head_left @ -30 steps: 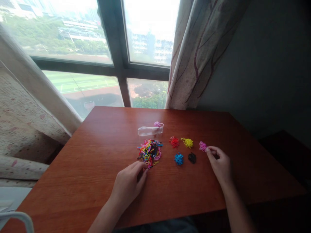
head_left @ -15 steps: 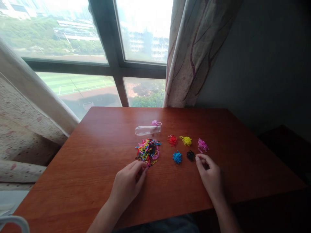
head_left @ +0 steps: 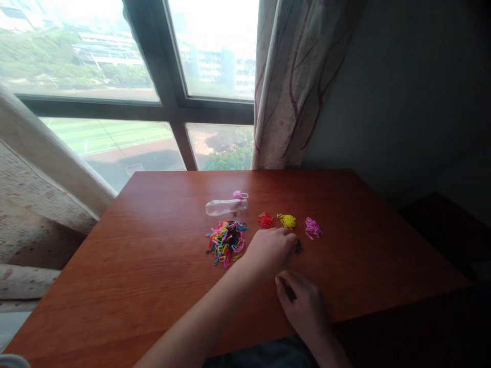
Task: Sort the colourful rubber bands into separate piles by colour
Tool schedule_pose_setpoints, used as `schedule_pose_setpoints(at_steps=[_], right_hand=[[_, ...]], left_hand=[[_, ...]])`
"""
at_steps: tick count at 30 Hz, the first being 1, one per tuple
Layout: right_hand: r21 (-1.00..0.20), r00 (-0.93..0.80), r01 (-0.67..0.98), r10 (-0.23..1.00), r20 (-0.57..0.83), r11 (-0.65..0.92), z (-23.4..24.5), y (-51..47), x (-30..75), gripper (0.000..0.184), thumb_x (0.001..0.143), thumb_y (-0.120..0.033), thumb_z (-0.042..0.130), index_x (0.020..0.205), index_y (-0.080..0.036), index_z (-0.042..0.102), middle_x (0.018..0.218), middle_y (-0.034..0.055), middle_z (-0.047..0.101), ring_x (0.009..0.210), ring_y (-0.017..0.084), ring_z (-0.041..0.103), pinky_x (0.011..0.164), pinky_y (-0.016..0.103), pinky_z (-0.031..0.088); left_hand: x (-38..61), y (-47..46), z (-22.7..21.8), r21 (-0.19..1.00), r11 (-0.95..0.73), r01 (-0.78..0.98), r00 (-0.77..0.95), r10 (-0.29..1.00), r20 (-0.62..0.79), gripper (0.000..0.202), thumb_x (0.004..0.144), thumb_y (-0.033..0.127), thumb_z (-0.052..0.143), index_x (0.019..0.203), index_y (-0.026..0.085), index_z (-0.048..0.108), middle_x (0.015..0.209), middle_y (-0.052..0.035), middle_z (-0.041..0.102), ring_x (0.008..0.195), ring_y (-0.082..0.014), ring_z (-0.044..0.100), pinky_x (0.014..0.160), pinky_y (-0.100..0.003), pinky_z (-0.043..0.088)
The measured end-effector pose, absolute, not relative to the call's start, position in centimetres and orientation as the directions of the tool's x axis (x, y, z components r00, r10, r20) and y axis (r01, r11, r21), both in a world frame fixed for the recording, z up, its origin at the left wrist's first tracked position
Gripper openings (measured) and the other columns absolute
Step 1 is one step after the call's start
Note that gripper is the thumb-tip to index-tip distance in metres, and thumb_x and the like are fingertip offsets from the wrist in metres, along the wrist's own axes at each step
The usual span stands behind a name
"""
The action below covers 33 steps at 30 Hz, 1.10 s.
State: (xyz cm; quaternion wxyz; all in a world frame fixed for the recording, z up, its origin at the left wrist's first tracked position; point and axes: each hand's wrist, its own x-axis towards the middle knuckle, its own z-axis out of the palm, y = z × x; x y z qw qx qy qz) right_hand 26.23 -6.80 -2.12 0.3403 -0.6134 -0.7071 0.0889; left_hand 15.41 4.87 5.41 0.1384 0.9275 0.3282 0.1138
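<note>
My left hand [head_left: 271, 250] reaches across to the right, its curled fingers at the small black pile [head_left: 299, 247]. Its fingertips are hidden, so what they pinch cannot be made out. Just below it, my right hand [head_left: 303, 299] rests by the table with thumb and forefinger closed together; anything between them is too small to see. A mixed heap of small coloured plastic stitch markers [head_left: 227, 241] lies left of my left hand. Beyond the hands are separate piles of red [head_left: 265, 220], yellow [head_left: 287, 221] and pink [head_left: 313, 228] markers. The blue pile is hidden behind my left hand.
A clear plastic bottle-shaped container [head_left: 226, 207] lies on its side behind the mixed heap, with a pink looped cap [head_left: 240, 195] next to it. The brown wooden table [head_left: 126, 266] meets a window [head_left: 215, 148] and curtains [head_left: 284, 102] at the back.
My left hand has moved from the mixed heap across to the black pile, covering the blue one. My right hand has drawn back toward the table's front edge. The view has shifted slightly.
</note>
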Motion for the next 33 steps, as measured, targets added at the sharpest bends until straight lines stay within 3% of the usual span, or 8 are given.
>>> schedule_pose_setpoints(at_steps=[7,13,19,23,27,33], right_hand=[[-0.560,-0.007,0.794,0.925,0.380,0.237,-2.3,-6.8,26.2,0.022,0.096,-0.019,0.044,0.091,-0.021,0.065,0.084,0.0053,0.071,0.075,0.019,0.069,0.070,0.028,0.052],[-0.551,-0.023,0.803,0.936,0.352,0.227,-2.5,-6.9,26.3,0.019,0.095,-0.019,0.045,0.091,-0.022,0.064,0.083,0.0040,0.070,0.074,0.018,0.067,0.068,0.027,0.050],[-0.557,-0.026,0.804,0.949,0.313,0.206,-2.3,-6.7,26.2,0.018,0.095,-0.020,0.046,0.092,-0.023,0.064,0.087,0.0032,0.070,0.076,0.018,0.067,0.071,0.027,0.047],[-0.582,-0.014,0.793,0.960,0.279,0.180,-2.1,-6.4,25.5,0.018,0.094,-0.019,0.047,0.090,-0.023,0.064,0.083,0.0020,0.070,0.074,0.017,0.065,0.070,0.026,0.045],[-0.603,-0.027,0.777,0.967,0.252,0.179,-1.8,-5.8,24.2,0.017,0.092,-0.018,0.048,0.089,-0.023,0.065,0.081,0.0011,0.069,0.072,0.016,0.064,0.069,0.025,0.043],[-0.608,-0.059,0.772,0.973,0.224,0.186,-1.2,-4.2,21.4,0.019,0.091,-0.017,0.048,0.095,-0.023,0.066,0.083,0.0012,0.070,0.075,0.017,0.065,0.068,0.025,0.041]], left_hand=[[17.7,6.5,4.5,0.301,-0.763,0.572,0.782,0.618,0.081,0.012,0.086,0.019,0.055,0.088,0.018,0.067,0.086,-0.0090,0.070,0.077,-0.0229,0.070,0.064,-0.029,0.051],[14.1,5.4,5.3,0.315,-0.709,0.631,0.714,0.689,0.121,0.018,0.093,0.026,0.047,0.096,0.021,0.065,0.090,-0.0059,0.069,0.082,-0.0214,0.069,0.065,-0.028,0.050],[8.3,2.1,4.1,0.464,-0.606,0.646,0.613,0.774,0.159,0.018,0.092,0.020,0.046,0.090,0.023,0.064,0.082,-0.0007,0.067,0.073,-0.0145,0.065,0.062,-0.022,0.045],[3.6,0.7,1.8,0.536,-0.491,0.687,0.446,0.867,0.222,0.017,0.094,0.023,0.047,0.096,0.023,0.064,0.087,-0.0011,0.068,0.073,-0.0130,0.063,0.066,-0.022,0.045],[0.2,0.5,0.3,0.538,-0.424,0.728,0.370,0.905,0.213,0.016,0.093,0.025,0.049,0.097,0.023,0.065,0.082,-0.0003,0.067,0.068,-0.0136,0.061,0.063,-0.023,0.044],[-0.6,0.4,-0.2,0.564,-0.367,0.740,0.313,0.930,0.195,0.016,0.093,0.027,0.049,0.098,0.024,0.065,0.090,0.0001,0.070,0.076,-0.0150,0.065,0.069,-0.025,0.046]])
